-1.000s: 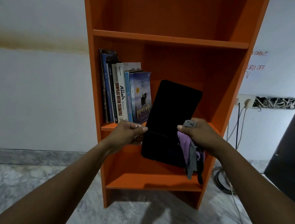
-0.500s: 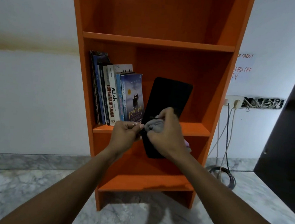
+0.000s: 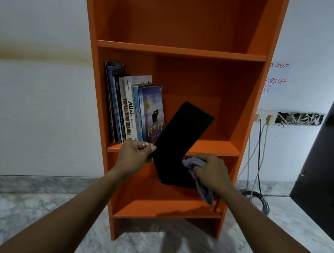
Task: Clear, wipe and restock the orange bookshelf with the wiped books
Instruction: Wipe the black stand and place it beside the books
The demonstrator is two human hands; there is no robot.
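The orange bookshelf (image 3: 180,51) stands against the white wall. Several upright books (image 3: 133,109) lean at the left of its middle shelf. In front of that shelf I hold a plain black book (image 3: 181,141), tilted with its top to the right. My left hand (image 3: 135,156) pinches its left edge. My right hand (image 3: 210,170) grips a bunched grey and purple cloth (image 3: 194,162) against the book's lower right part, and the cloth's tail hangs below the hand.
The top and bottom shelves hold nothing. A wall socket (image 3: 264,117) with cables (image 3: 258,154) sits right of the shelf, and coiled cable lies on the marble floor (image 3: 23,214). A dark panel (image 3: 328,160) stands at far right.
My right hand with the cloth has slid from the book's lower left face down to its lower right edge. The book has tilted further to the right. My left hand keeps its pinch.
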